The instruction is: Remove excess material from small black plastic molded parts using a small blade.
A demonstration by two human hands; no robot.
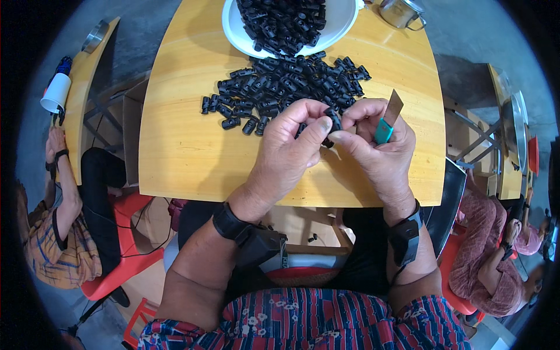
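Over the near part of the pile, my left hand pinches a small black cord lock between thumb and fingers. The thumb and forefinger of my right hand meet the other side of the same piece. Tucked in the right hand's fingers is a small knife with a teal handle, its bare blade angled up and away from the cord lock. Just beyond both hands lies a loose heap of similar black cord locks. My fingers partly cover the held piece and some of the heap.
A white basin full of black pieces stands at the table's far edge, with a metal mug to its right. The wooden table ends just before my wrists. Other people sit at tables left and right, near red chairs.
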